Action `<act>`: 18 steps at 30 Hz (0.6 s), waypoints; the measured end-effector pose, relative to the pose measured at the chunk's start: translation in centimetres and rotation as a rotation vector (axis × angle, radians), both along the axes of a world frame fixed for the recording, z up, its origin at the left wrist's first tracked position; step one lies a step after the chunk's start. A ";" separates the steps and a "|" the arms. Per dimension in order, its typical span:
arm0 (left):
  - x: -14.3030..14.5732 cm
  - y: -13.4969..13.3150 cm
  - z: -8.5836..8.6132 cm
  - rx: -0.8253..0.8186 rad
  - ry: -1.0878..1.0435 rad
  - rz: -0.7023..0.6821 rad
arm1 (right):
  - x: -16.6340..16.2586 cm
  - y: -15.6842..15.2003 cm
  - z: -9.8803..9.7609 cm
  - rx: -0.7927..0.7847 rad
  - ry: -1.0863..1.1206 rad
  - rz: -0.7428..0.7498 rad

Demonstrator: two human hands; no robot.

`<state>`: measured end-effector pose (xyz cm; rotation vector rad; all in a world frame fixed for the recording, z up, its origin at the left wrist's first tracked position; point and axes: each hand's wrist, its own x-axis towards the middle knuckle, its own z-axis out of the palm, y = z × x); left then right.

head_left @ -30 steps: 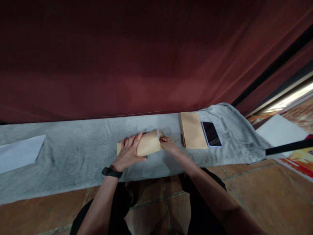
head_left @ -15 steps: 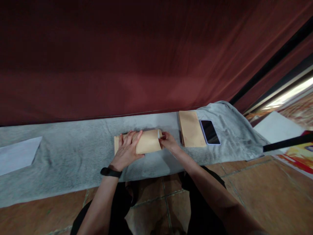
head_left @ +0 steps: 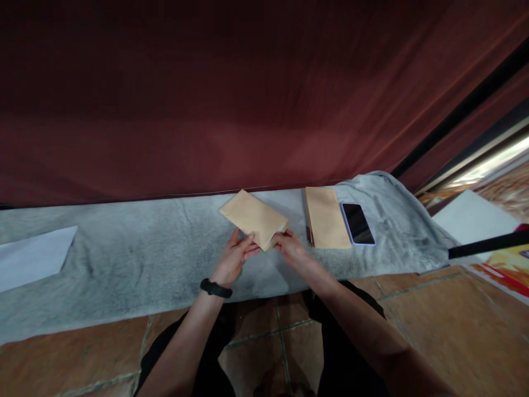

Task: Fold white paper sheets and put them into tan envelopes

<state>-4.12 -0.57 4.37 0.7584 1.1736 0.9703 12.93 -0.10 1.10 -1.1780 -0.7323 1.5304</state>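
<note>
A brown paper envelope [head_left: 254, 216] is tilted over the grey cloth, its right end open with a white edge showing there. My left hand [head_left: 236, 255] grips its lower edge, thumb on top and fingers underneath. At the open end, my right hand [head_left: 288, 245] is closed, its fingertips at the mouth of the envelope by the white edge. How far those fingertips reach inside is hidden. A stack of brown envelopes [head_left: 328, 218] lies flat just right of my right hand.
The grey cloth [head_left: 136, 253] covers a long low surface against a dark red hanging [head_left: 198, 149]. White paper [head_left: 35, 256] lies at the left. A phone [head_left: 357, 224] sits beside the stack. Black bars [head_left: 487, 242] and a white sheet [head_left: 473, 218] are at the right, above floor tiles [head_left: 433, 303].
My left hand has slid off the envelope's top to its lower edge. The envelope has turned, its left end swinging up and away. My right hand stays at the open end.
</note>
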 end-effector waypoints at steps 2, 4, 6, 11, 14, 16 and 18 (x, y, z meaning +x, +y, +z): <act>0.9 -0.1 0.0 -0.017 -0.006 0.015 | 0.1 -0.7 0.2 -0.011 -0.004 0.037; 1.0 0.1 0.0 -0.015 0.085 0.039 | 0.9 -1.0 0.2 -0.026 -0.037 0.062; 0.6 0.2 -0.2 0.009 0.203 0.023 | 2.3 -0.8 0.1 -0.044 -0.109 0.029; -1.5 -0.2 -0.9 0.079 0.447 -0.157 | 4.3 0.5 -0.3 0.186 -0.527 -0.063; -2.2 -0.7 -1.2 0.227 0.780 -0.241 | 3.3 0.1 -0.4 0.476 -0.794 0.187; -2.1 -1.0 -1.3 0.360 1.067 -0.216 | 2.2 -0.6 -0.6 0.637 -0.992 0.349; -1.6 -1.0 -1.5 0.536 1.265 -0.171 | 1.4 -1.4 -0.9 0.720 -1.183 0.419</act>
